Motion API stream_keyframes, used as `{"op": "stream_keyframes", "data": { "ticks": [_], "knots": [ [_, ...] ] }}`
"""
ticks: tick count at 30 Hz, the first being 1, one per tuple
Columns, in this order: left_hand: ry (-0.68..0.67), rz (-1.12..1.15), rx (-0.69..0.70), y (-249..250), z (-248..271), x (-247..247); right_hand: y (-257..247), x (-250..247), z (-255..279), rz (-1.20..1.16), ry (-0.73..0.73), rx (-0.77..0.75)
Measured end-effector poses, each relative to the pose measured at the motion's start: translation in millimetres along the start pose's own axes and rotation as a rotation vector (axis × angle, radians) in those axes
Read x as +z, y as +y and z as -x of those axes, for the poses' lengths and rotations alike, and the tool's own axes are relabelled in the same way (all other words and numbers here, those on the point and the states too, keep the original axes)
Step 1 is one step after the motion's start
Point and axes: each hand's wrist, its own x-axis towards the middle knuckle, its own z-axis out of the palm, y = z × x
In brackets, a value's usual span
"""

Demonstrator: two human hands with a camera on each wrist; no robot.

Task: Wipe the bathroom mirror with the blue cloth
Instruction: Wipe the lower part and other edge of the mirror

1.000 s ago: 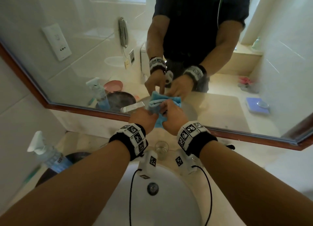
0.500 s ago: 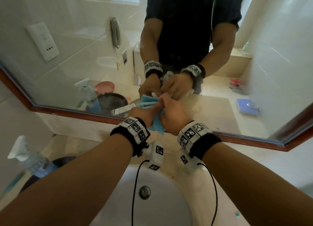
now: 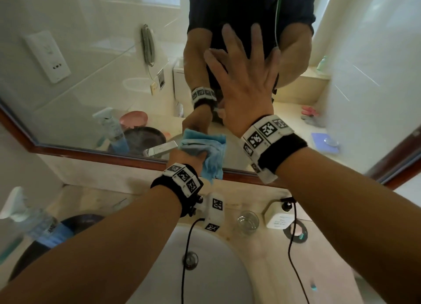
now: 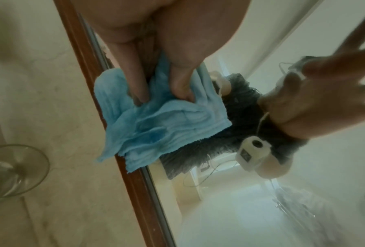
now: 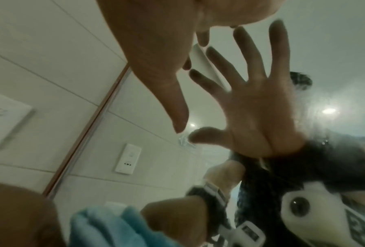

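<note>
The blue cloth is bunched in my left hand, which grips it against the bottom of the mirror, just above the brown frame. In the left wrist view, the fingers and thumb pinch the cloth, and a corner hangs over the frame. My right hand is raised higher with fingers spread and holds nothing. The right wrist view shows this hand facing its own reflection at close range; I cannot tell whether it touches the glass.
Below the hands lies the white sink. A drinking glass and a soap dispenser stand on the counter behind it. On the left are a spray bottle and a dark bowl.
My right hand has let go of the cloth and risen up the mirror with its fingers spread. The left hand keeps the cloth at the mirror's lower edge.
</note>
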Motion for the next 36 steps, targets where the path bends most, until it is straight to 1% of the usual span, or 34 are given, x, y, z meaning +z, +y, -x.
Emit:
{"op": "stream_keyframes", "data": {
  "ticks": [2,4,7,8,9,10,14,18,20,23,27,30,33,36],
  "knots": [
    [0.009,-0.010,-0.027,-6,-4,1,1,5,-2,0.051,-0.010,-0.002],
    [0.051,-0.003,-0.045,-9,-8,5,2,12,-1,0.063,-0.002,-0.010],
    [0.120,0.079,-0.085,-9,-2,10,5,17,-1,0.080,0.014,-0.018],
    [0.143,0.165,-0.096,-6,3,13,6,17,-1,0.086,0.015,-0.020],
    [0.142,0.183,-0.073,-7,5,17,7,17,-1,0.084,0.005,-0.023],
    [0.140,0.261,-0.090,-5,6,21,8,15,0,0.071,-0.014,-0.027],
    [0.181,0.250,-0.153,1,12,30,6,7,-1,0.028,-0.065,-0.019],
    [0.205,0.443,-0.229,3,17,33,6,8,-1,0.019,-0.071,-0.016],
    [0.182,0.444,-0.234,3,20,34,5,6,-1,0.008,-0.063,-0.022],
    [0.159,0.375,-0.218,1,20,33,4,5,0,-0.001,-0.059,-0.028],
    [0.139,0.323,-0.249,1,16,29,6,7,0,0.033,-0.058,-0.032],
    [0.108,0.349,-0.247,-3,9,30,5,8,-2,0.033,-0.045,-0.024],
    [0.135,0.303,-0.289,-1,6,24,5,10,-1,0.049,-0.043,-0.021],
    [0.153,0.376,-0.275,-5,2,19,6,7,1,0.058,-0.064,-0.027]
  ]
}}
